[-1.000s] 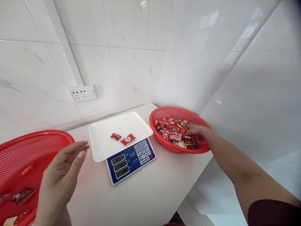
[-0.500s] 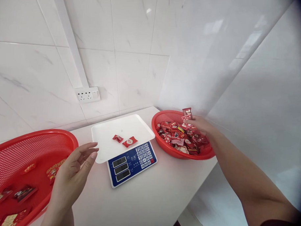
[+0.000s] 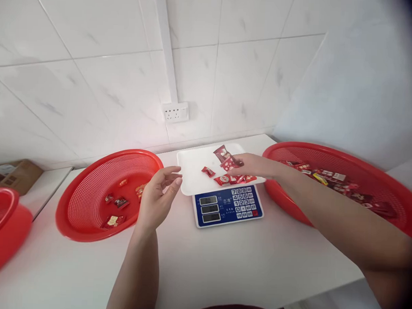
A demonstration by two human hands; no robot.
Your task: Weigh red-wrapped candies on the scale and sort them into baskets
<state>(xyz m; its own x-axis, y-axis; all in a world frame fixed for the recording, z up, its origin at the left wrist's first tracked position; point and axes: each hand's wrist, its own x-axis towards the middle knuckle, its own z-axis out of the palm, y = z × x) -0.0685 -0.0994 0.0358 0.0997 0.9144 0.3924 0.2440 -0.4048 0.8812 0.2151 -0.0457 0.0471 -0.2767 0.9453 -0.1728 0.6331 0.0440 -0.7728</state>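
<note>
My right hand (image 3: 251, 165) is over the right part of the white scale tray (image 3: 192, 172), its fingers around several red candy packets (image 3: 229, 163). Beneath it, more red-wrapped candies (image 3: 223, 179) lie on the tray, and one small red candy (image 3: 208, 171) sits apart, nearer the middle. My left hand (image 3: 157, 193) hovers at the tray's left edge, fingers apart and holding nothing. The scale's blue panel (image 3: 228, 205) faces me with its displays and keypad.
A red basket (image 3: 294, 151) full of candies stands right of the scale. Another red basket (image 3: 72, 213) with several candies is at the left. At the far left are a third red basket (image 3: 12, 238) and a cardboard box (image 3: 26, 177).
My right hand has moved left from the right basket to the tray with candy packets, and more candies lie on the tray. The view has turned left, showing the box and third basket.
</note>
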